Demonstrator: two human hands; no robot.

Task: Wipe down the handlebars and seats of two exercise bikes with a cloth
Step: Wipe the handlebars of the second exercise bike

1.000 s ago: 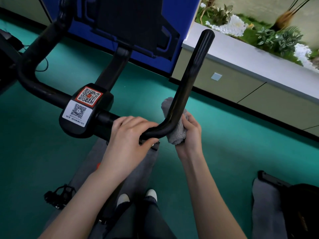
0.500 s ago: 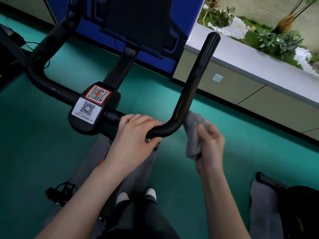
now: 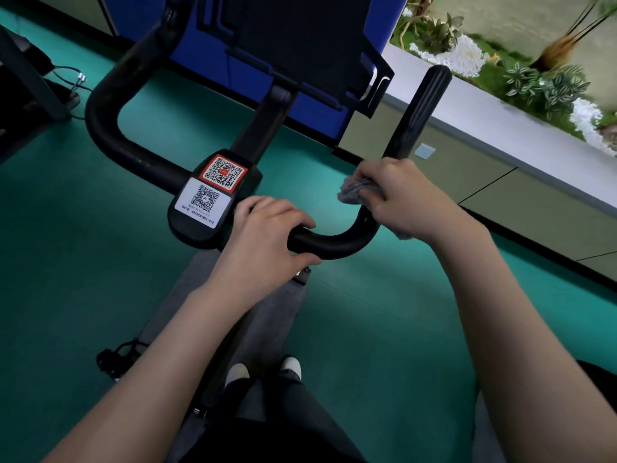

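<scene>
A black exercise-bike handlebar point(image 3: 337, 243) curves across the middle, with a hub carrying two QR stickers point(image 3: 213, 192). My left hand point(image 3: 267, 242) grips the horizontal bar just right of the hub. My right hand point(image 3: 404, 198) holds a grey cloth point(image 3: 355, 192) wrapped around the lower part of the right upright grip point(image 3: 419, 108). Part of the cloth sticks out left of the fingers and a bit below the palm. The left upright grip point(image 3: 110, 105) is bare. No seat is in view.
A black tablet holder point(image 3: 310, 48) rises behind the hub before a blue panel. A white-topped planter ledge point(image 3: 500, 128) with plants runs along the right. Below lie green floor, a grey mat point(image 3: 267, 315), a pedal point(image 3: 113, 359) and my feet. Dark equipment and cables sit far left.
My right hand has come from beside and below the bend up onto the right upright grip, closing the cloth around it. The left hand kept its hold.
</scene>
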